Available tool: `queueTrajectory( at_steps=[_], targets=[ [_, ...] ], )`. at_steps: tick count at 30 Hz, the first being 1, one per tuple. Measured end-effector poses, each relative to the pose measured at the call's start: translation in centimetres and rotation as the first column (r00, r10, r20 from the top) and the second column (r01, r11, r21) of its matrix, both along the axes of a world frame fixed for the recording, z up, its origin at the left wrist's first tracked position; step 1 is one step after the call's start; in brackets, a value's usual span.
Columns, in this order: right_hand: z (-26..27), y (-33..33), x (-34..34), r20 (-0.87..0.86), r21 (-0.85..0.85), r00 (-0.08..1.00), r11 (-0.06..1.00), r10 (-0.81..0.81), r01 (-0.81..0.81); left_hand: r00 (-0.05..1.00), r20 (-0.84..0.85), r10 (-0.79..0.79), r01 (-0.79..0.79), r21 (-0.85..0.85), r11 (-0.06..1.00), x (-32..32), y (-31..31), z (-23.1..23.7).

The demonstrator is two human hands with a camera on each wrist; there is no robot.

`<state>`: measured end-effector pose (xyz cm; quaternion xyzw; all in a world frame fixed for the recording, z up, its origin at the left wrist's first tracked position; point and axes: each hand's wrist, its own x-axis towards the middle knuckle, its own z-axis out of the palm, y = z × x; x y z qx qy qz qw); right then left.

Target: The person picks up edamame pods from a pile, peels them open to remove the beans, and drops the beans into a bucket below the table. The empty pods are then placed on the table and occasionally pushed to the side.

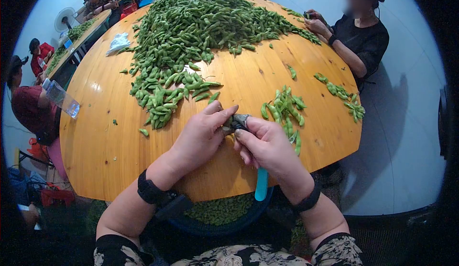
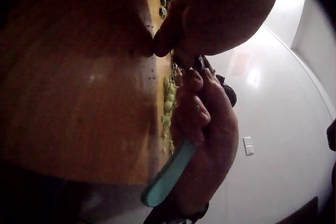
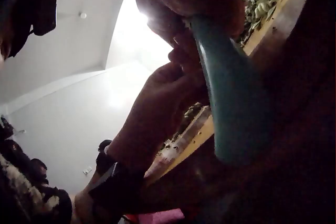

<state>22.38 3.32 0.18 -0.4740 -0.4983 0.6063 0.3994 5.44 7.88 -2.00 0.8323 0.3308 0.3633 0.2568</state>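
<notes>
My right hand (image 1: pixel 270 139) grips a tool by its teal handle (image 1: pixel 261 184); the tool's working end is hidden among the fingers. Close against it, my left hand (image 1: pixel 198 134) pinches a small pale-green piece, seemingly a soybean pod (image 1: pixel 226 129), mostly covered by the fingertips. Dark wrapping (image 1: pixel 238 121) shows around fingers where the hands meet. In the right wrist view the teal handle (image 3: pixel 231 98) sticks out below the fist. Both hands are over the near part of the wooden table (image 1: pixel 143 165). Right beyond the right hand lies a small bunch of green pods (image 1: pixel 286 108).
A large heap of soybean pods (image 1: pixel 205 27) covers the table's far middle. Below the near edge stands a blue basin (image 1: pixel 205 228) holding shelled beans. A water bottle (image 1: pixel 61 97) is at the left edge, white tissue (image 1: pixel 118 43) farther back. Another person (image 1: pixel 361 36) sits at right.
</notes>
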Motion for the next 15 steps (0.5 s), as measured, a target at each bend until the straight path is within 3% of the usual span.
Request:
queueTrajectory(
  at_steps=[9,13,15],
  targets=[
    [-0.1,0.3,-0.2,0.02,0.023,1.0,1.0,-0.016,0.016,1.0,-0.005,0.02,-0.02,-0.004,1.0,0.0,0.0,-0.1],
    [-0.7,0.6,0.1,-0.076,-0.027,0.997,0.999,-0.026,0.024,1.0,-0.016,-0.007,0.007,-0.039,0.999,-0.2,0.0,0.4],
    [-1.1,0.8,0.3,-0.118,-0.052,0.993,0.998,-0.025,0.019,0.995,0.075,-0.069,0.084,-0.227,0.97,-0.3,0.1,0.5]
  ],
)
